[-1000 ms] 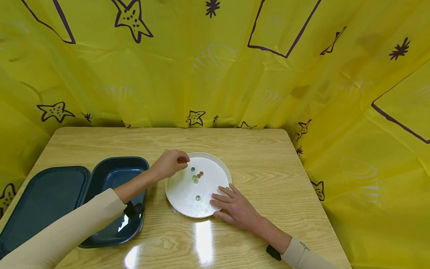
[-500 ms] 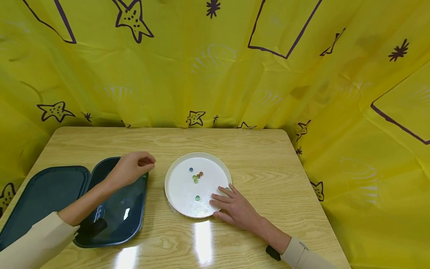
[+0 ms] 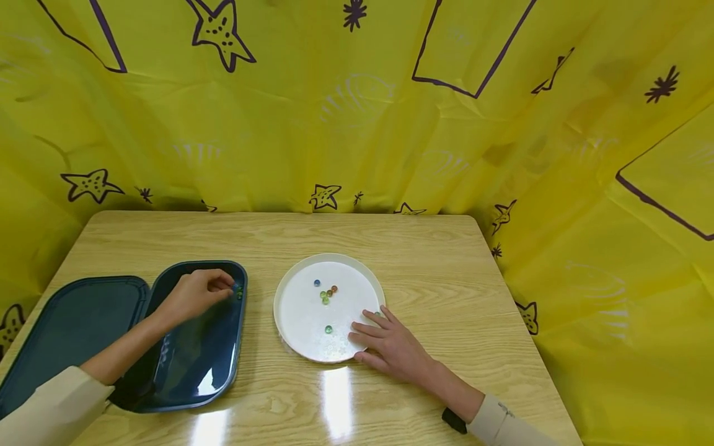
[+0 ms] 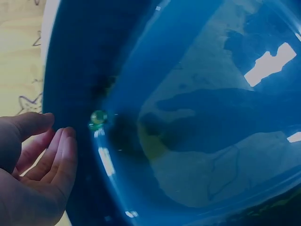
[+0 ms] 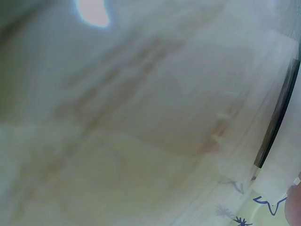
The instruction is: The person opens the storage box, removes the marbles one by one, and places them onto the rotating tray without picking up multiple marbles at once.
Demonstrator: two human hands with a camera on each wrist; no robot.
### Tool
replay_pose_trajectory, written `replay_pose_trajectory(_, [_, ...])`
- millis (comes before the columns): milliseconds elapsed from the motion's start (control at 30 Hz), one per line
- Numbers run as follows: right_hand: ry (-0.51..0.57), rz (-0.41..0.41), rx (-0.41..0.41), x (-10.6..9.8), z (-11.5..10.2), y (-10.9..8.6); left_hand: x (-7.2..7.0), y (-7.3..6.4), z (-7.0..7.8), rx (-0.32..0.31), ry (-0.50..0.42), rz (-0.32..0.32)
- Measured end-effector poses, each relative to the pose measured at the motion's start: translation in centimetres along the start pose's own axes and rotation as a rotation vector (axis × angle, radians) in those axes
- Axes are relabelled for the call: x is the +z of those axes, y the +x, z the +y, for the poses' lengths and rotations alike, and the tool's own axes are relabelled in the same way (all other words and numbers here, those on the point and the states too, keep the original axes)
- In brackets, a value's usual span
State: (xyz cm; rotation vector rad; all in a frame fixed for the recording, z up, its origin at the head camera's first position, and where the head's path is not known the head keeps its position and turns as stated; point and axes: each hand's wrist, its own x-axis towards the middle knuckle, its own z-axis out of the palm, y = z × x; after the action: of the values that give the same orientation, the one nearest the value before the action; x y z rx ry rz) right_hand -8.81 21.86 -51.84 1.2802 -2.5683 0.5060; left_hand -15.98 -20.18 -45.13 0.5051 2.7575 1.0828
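My left hand (image 3: 192,296) hovers inside the dark blue rectangular container (image 3: 231,371), near its right wall. Its thumb and fingers are loosely bent with nothing between them, as the left wrist view shows. Just past the fingertips lie a yellow-green marble (image 4: 99,117) and a green marble (image 4: 96,126). My right hand (image 3: 393,347) rests with spread fingers over the lower right rim of a round white tray (image 3: 295,334). On that tray are a blue marble (image 3: 317,283), brown-orange marbles (image 3: 334,289), light green marbles (image 3: 323,295) and a lone green marble (image 3: 328,329). Another green marble sits by the right fingers.
A dark blue lid-like tray (image 3: 72,334) lies at the left of the container. Both stand on a light wood table (image 3: 435,266). A yellow patterned curtain (image 3: 290,124) hangs behind and along the sides. The right wrist view is mostly a blurred pale surface.
My left hand has moved left from the white tray's rim into the dark container. The blue marble on the tray has shifted slightly left. The right hand has stayed put.
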Motion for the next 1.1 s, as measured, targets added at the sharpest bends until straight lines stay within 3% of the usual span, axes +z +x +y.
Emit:
replay_pose_trajectory(367, [0.011, -0.031, 0.029, -0.2, -0.2, 0.0, 1.9, 0.6, -1.5, 0.045, 0.064, -0.033])
replay_pose_trajectory(1100, [0.000, -0.030, 0.029, -0.2, -0.1, 0.0, 2.6, 0.9, -1.5, 0.061, 0.083, -0.009])
